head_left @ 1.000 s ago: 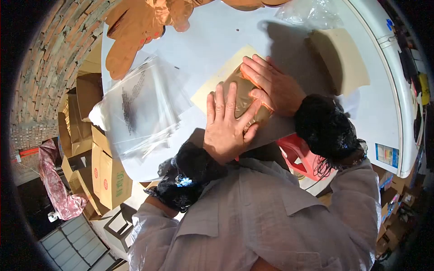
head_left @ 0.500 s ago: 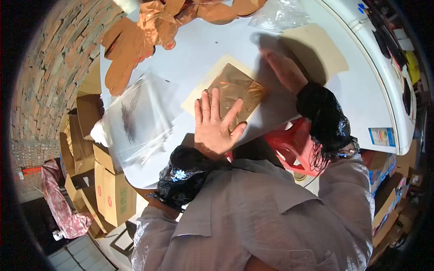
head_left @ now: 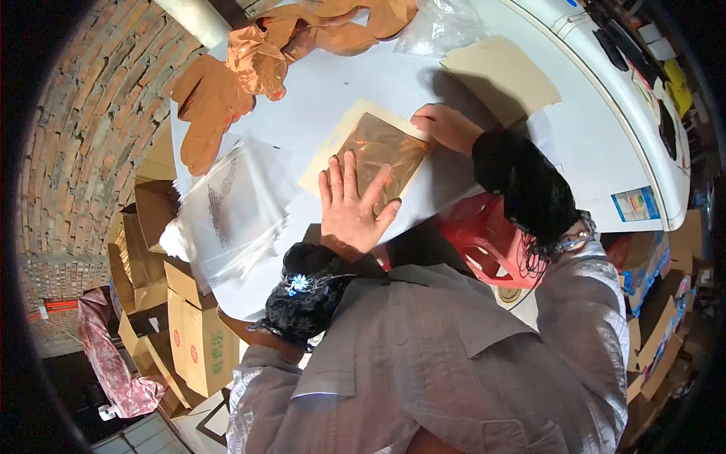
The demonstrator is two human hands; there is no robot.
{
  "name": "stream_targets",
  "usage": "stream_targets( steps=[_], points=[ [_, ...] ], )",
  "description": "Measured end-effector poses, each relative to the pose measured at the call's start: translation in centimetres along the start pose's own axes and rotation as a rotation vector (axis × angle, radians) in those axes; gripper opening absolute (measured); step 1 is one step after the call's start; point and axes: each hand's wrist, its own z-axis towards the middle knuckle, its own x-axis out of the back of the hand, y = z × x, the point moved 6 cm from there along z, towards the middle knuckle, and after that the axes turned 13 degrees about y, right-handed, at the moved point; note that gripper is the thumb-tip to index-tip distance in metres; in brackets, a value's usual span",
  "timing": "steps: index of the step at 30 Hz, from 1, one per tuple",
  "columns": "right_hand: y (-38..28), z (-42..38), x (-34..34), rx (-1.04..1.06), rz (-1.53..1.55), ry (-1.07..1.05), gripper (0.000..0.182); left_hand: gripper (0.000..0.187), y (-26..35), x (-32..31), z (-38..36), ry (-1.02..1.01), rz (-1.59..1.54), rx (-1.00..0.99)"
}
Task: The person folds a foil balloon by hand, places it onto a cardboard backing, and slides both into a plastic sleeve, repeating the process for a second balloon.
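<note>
My left hand [head_left: 352,216] lies flat, fingers spread, over the near left part of a shiny copper-brown film sheet [head_left: 382,144]. Under the sheet is a cream board [head_left: 324,172], which shows along its left and upper edges. At the sheet's far right corner is my right hand [head_left: 448,127], its fingers bent and drawn together. Whatever is between those fingertips is hidden. Left of my left hand rests a stack of clear plastic bags [head_left: 231,204] with small print on the top one.
Copper-brown foil pieces [head_left: 204,106] lie along the far left of the white table [head_left: 318,91]. At the far side are clear plastic wrap [head_left: 442,26] and more cream boards [head_left: 507,76]. A red stool [head_left: 488,234] stands below the near edge, and cardboard boxes [head_left: 198,333] are at lower left.
My right hand has come down and inward from above the cream boards to the film's corner, its fingers now bent. My left hand stays flat on the film. The view has shifted slightly.
</note>
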Motion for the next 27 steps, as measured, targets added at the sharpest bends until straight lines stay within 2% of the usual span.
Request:
stream_targets(
  steps=[3, 6, 7, 9, 15, 17, 21, 27],
  points=[
    [-1.4, 0.4, 0.8, 0.294, -0.148, -0.163, 0.026, 0.062, 0.0, 0.0, -0.1, 0.018, -0.005, -0.005],
    [0.0, -1.3, -0.5, -0.599, 0.990, -0.149, 0.026, 0.062, -0.1, 0.0, -0.1, 0.046, -0.021, -0.002],
    [1.4, -1.7, -0.8, -0.636, 1.020, -0.146, 0.027, 0.062, -0.1, 0.0, -0.1, 0.036, -0.022, 0.002],
    [3.8, -3.1, -1.2, -0.691, 1.066, -0.149, 0.029, 0.062, -0.2, -0.1, -0.2, 0.050, -0.032, -0.003],
    [-2.2, -8.8, -3.7, -0.645, 1.032, -0.144, 0.037, 0.064, -0.3, -0.2, -0.3, 0.103, -0.067, 0.008],
    [0.4, -8.8, -6.0, -0.660, 0.827, -0.069, 0.038, 0.064, -0.4, -0.3, -0.4, 0.122, -0.095, 0.024],
    [-2.5, -8.7, -5.8, -0.467, 0.718, 0.117, 0.037, 0.064, -0.3, 0.1, -0.4, 0.115, -0.073, 0.022],
    [-5.1, -9.3, -4.6, -0.647, 0.822, 0.160, 0.035, 0.067, -0.5, 0.0, -0.4, 0.154, -0.078, 0.009]
  ],
)
